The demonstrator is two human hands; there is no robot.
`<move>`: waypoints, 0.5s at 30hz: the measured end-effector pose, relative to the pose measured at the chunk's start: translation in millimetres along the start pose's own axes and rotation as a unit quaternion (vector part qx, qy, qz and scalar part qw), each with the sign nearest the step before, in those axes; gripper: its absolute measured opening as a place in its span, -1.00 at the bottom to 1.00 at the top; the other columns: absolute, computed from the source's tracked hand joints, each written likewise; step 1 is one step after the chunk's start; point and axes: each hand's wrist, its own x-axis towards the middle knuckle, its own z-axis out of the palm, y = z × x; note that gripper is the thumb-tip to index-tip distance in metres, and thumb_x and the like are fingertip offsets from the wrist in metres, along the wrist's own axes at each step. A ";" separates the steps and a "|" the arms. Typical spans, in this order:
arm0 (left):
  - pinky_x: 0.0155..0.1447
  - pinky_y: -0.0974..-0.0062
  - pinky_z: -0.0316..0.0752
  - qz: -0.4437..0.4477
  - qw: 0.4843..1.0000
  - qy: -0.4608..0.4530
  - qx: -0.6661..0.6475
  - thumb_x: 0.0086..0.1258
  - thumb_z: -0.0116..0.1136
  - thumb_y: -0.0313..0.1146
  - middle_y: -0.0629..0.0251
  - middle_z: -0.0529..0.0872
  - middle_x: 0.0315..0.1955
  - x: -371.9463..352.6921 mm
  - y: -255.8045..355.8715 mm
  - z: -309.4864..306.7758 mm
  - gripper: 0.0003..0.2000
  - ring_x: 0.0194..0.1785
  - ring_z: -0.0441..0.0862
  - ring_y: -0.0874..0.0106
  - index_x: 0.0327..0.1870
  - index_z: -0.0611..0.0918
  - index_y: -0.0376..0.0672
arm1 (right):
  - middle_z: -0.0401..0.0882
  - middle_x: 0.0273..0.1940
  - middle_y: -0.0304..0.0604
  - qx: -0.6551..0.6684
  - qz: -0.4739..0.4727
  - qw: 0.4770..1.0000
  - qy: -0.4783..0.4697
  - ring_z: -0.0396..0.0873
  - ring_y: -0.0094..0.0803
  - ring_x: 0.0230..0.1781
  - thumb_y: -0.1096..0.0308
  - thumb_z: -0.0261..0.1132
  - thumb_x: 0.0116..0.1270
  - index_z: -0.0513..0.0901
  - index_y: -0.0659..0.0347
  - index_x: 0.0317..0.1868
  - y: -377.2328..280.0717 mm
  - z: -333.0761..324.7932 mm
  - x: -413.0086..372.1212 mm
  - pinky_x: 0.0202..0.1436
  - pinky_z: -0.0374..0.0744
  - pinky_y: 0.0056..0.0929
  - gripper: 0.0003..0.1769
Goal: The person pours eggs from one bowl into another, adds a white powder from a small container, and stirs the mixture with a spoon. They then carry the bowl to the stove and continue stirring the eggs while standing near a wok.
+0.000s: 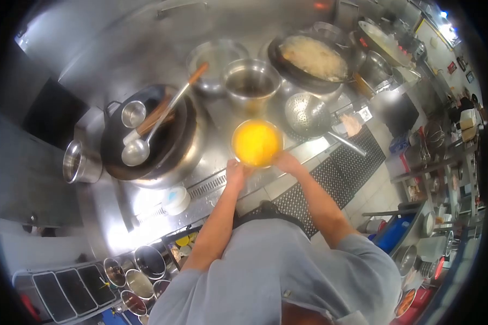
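Observation:
A round metal bowl (281,136) is held in front of me at the edge of the steel stove top. It is nearly full of smooth yellow-orange liquid (257,142) that looks like beaten egg. My left hand (237,173) grips the near left side of its rim. On the near right side, my right hand (288,163) is closed on the rim too. Some fingers of both hands are hidden behind the bowl. Just beyond stands a steel pot (252,80) with dark liquid, and a perforated skimmer (308,115) lies to the right.
On the left, a black wok (116,122) holds a ladle (136,153) and a small metal cup (134,114). A pan of pale, frothy contents (314,58) sits at the back right. A white container (175,200) stands near the front edge. Ingredient pots (140,284) are lower left.

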 end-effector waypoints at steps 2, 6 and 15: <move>-0.07 0.36 0.64 0.015 1.000 -0.001 -0.006 0.40 0.08 -0.42 0.05 0.57 -0.19 15.9 5.2 8.2 -0.69 -0.17 0.65 0.24 0.00 0.22 -0.13 | 0.65 -0.26 0.10 0.174 0.154 0.968 0.093 0.61 -0.07 -0.22 0.16 0.15 0.16 0.67 0.32 -0.24 -10.0 -25.7 7.3 -0.08 0.54 -0.24 -0.62; -0.08 0.38 0.65 -0.006 1.000 -0.002 -0.006 0.41 0.07 -0.40 0.08 0.54 -0.16 -4.7 19.0 14.7 -0.70 -0.13 0.62 0.28 0.02 0.23 -0.11 | 0.64 -0.21 0.10 0.075 0.059 0.995 0.008 0.59 -0.06 -0.14 0.17 0.12 0.20 0.66 0.30 -0.22 -2.4 -10.2 5.5 -0.05 0.53 -0.23 -0.63; -0.06 0.15 0.56 -0.010 0.985 -0.145 -0.089 0.39 0.17 -0.23 0.13 0.51 0.08 22.9 -19.6 -9.1 -0.19 -0.02 0.59 0.20 0.43 -0.19 0.29 | 0.67 -0.23 0.06 -0.020 0.024 0.987 0.160 0.64 -0.12 -0.32 0.07 0.20 0.20 0.68 0.24 -0.19 98.0 37.5 35.4 -0.21 0.57 -0.15 -0.60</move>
